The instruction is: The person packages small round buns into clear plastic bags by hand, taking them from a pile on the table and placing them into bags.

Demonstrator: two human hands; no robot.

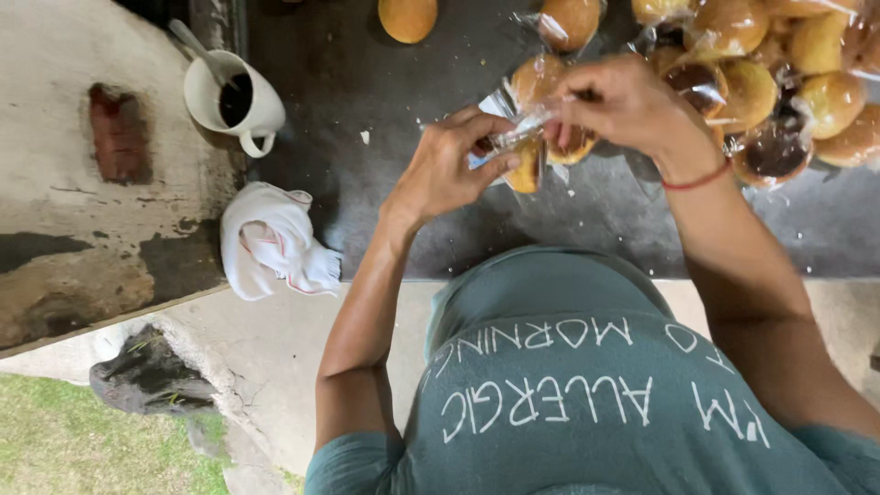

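Over a dark desk [385,211], a person's left hand [449,170] and right hand [623,105] both pinch a clear plastic bag [513,128] holding golden buns [536,151], its long axis running from lower left up to the right, the twisted neck toward the right hand. The bag hangs just above the desk's middle; bare surface lies near and to the left. A heap of bagged buns [788,82], cut off by the frame, crowds the far right. A white pitcher [234,101] and white cloth [270,243] sit by the left edge. Fingers hide the bag's contents partly.
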